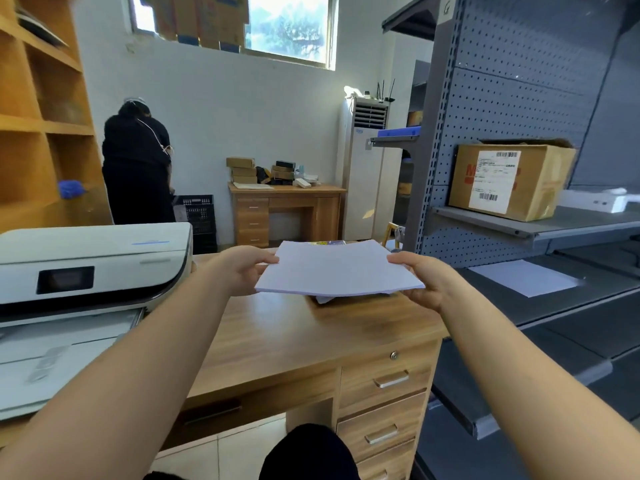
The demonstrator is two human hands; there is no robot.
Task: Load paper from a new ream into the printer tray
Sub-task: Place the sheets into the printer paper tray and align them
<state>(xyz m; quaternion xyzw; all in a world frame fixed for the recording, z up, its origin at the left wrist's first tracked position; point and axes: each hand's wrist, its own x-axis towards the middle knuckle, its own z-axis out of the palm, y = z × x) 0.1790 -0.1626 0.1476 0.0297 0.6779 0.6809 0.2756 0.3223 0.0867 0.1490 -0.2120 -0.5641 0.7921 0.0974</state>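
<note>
A thin stack of white paper (334, 268) hangs level above the wooden desk (284, 330), held at both short edges. My left hand (242, 268) grips its left edge and my right hand (424, 278) grips its right edge, thumbs on top. Under the stack, part of the opened ream wrapper (323, 299) shows on the desk. The white printer (86, 268) stands at the left end of the desk, and its pulled-out paper tray (59, 355) juts toward me below it.
Grey metal shelving (540, 233) stands close on the right with a cardboard box (509, 180) and a loose white sheet (523, 277). A person in black (136, 168) stands at the back left by wooden shelves. A second desk (287, 209) stands against the far wall.
</note>
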